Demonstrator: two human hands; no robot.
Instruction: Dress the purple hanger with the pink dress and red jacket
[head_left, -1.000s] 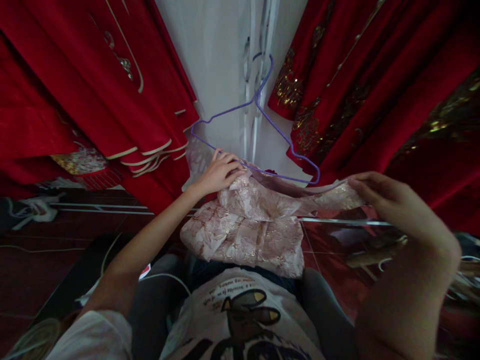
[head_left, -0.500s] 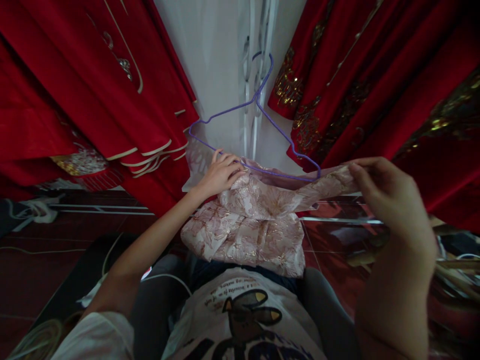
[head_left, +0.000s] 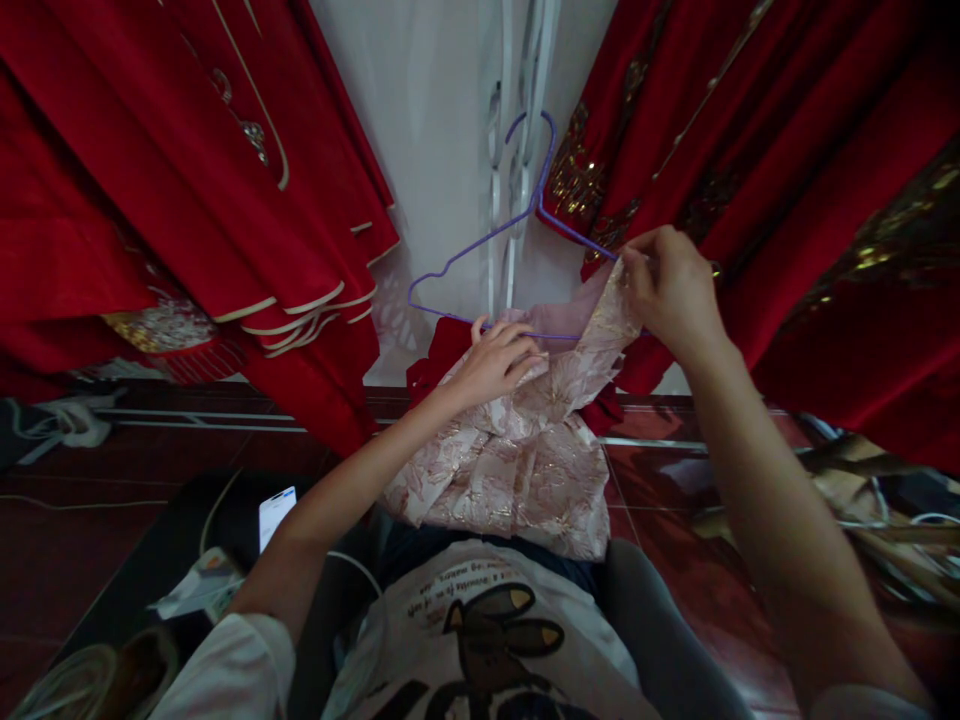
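A pale pink garment with gold floral brocade (head_left: 517,460) hangs down over my lap. A purple wire hanger (head_left: 487,240) is in front of me, its hook up by the white wall. My left hand (head_left: 499,360) is closed on the top of the pink garment and on the hanger's bottom bar. My right hand (head_left: 671,290) pinches a corner of the same garment and holds it up against the hanger's right arm.
Red embroidered garments hang on the left (head_left: 187,180) and on the right (head_left: 787,170). A phone (head_left: 275,513) and cables lie on the dark red tiled floor (head_left: 112,470) at the lower left. More clutter lies at the right.
My right hand has lifted the garment's corner up and to the left, onto the hanger's right arm. My left hand and the hanger have shifted slightly right. The phone is uncovered now.
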